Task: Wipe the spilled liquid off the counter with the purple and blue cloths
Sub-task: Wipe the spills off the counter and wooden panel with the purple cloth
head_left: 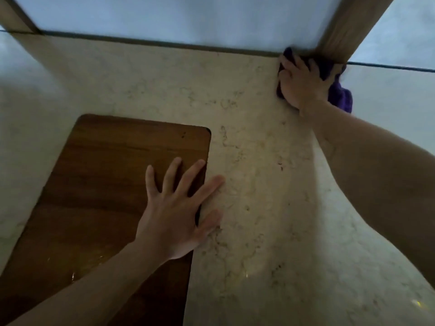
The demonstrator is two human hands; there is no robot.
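Observation:
A purple cloth lies bunched at the far right of the pale marbled counter, against the back wall and the foot of a wooden post. My right hand grips it from above, fingers curled over the cloth and pressing it onto the counter. My left hand lies flat with fingers spread, palm on the right edge of a wooden cutting board, thumb and forefinger on the counter. No blue cloth is in view. A few small wet glints show near the front of the counter.
The wooden post rises at the back right, just beyond the cloth. A pale wall panel runs along the counter's back edge. The cutting board covers the near left of the counter.

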